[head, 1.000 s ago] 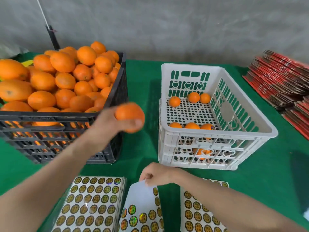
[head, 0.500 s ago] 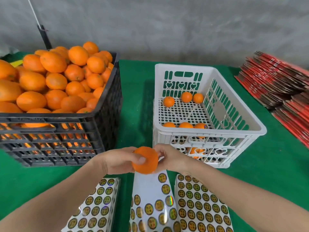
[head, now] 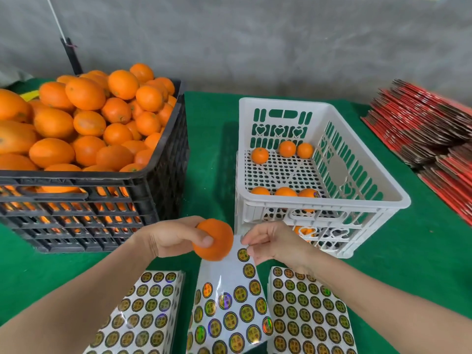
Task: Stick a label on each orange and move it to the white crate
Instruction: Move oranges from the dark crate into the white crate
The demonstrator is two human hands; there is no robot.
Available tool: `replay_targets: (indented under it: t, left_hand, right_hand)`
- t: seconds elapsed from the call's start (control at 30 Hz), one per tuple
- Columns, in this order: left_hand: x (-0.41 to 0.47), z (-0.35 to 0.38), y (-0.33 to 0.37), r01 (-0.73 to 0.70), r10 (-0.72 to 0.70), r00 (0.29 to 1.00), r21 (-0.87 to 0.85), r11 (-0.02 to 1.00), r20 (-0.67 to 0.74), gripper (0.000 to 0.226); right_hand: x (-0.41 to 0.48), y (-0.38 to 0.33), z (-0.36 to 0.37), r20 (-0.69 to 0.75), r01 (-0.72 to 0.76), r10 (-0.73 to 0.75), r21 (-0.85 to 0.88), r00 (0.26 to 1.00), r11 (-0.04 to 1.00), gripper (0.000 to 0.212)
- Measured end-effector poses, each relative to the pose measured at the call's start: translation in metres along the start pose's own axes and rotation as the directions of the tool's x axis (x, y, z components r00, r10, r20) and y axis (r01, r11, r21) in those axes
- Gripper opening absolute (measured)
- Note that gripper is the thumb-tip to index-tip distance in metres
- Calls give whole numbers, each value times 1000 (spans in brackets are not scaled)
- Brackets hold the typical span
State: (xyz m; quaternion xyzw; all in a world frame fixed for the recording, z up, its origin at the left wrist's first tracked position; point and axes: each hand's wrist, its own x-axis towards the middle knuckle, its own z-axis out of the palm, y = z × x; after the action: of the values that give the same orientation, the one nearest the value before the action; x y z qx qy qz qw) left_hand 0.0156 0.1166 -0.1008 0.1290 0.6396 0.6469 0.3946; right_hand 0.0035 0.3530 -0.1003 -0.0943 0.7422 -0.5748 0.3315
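Since half a second ago the right hand [head: 275,245] has let go of the orange [head: 217,241] and now sits just beside it, apart; its thumb and forefinger tips are close together over the top label [head: 243,254] of the middle sheet [head: 229,297], and we cannot tell whether they pinch anything. We count two hands, two crates and three label sheets; the left sheet [head: 143,310] and right sheet [head: 309,315] are full of round gold labels, while the glossy middle one is partly stripped. Over the rim of the white crate [head: 332,204] we count six oranges, three by the far wall and three by the near wall. The left hand [head: 173,237] grips the held orange with fingers curled round it and thumb across its front, in the air near the white crate's near corner; its peel is dimpled. The black crate [head: 89,175], slatted plastic, is heaped beyond counting; both crates stand on green felt [head: 209,149].
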Motion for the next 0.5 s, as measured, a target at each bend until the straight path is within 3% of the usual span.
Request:
replay_targets:
  t: [0.2,0.3,0.37,0.5]
  left_hand:
    - [12,12,11,14,-13,998,14,1000,-66,93]
    - [15,10,1,8,-33,989,-173,985,-142,104]
    - [18,9,-4,-8,-56,982,-338,941,-179,104]
    - [20,12,-7,-15,-103,975,-518,855,-199,98]
  right_hand:
    - [4,2,11,-100,134,-158,-213,982,968,25]
    - [1,8,15,-169,222,-274,-275,947,936,32]
    - [1,13,18,-209,281,-361,-333,909,900,24]
    - [-1,17,21,-156,455,-590,-494,792,741,15]
